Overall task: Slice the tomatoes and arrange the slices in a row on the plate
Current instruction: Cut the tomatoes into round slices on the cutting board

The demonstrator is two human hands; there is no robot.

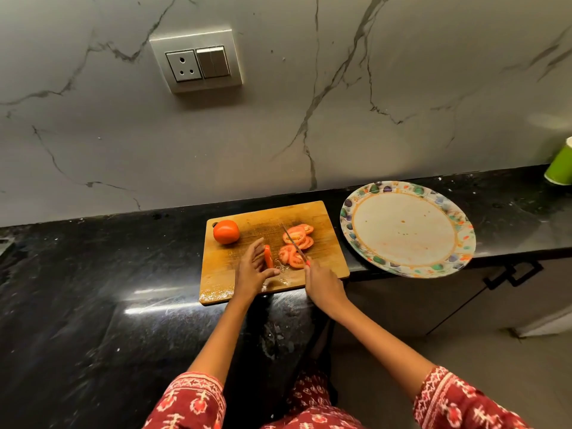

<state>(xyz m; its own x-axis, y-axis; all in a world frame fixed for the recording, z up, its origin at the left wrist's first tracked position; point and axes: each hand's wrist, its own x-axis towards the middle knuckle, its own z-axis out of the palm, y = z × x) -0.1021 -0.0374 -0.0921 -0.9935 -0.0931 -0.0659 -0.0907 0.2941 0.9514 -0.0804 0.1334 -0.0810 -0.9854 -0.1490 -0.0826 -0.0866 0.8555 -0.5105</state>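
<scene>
While a veined marble wall with a socket (196,61) rises behind the black surface (77,289), the board (322,212) carries a whole tomato (226,231) left of the slices (296,244), the left hand (254,269) pinching an upright end piece (268,256), the right hand (322,284) gripping the knife (294,244), and the plate (402,232) and green cup (561,165) lying right of the board.

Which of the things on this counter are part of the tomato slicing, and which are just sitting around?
Part of the job:
- whole red tomato
- cut red tomato slices
- thin end piece of tomato, held by the left hand
- small knife, gripped by the right hand
- wooden cutting board
- round patterned plate, no slices on it

Just sitting around:
- green cup
- wall socket and switch
</scene>
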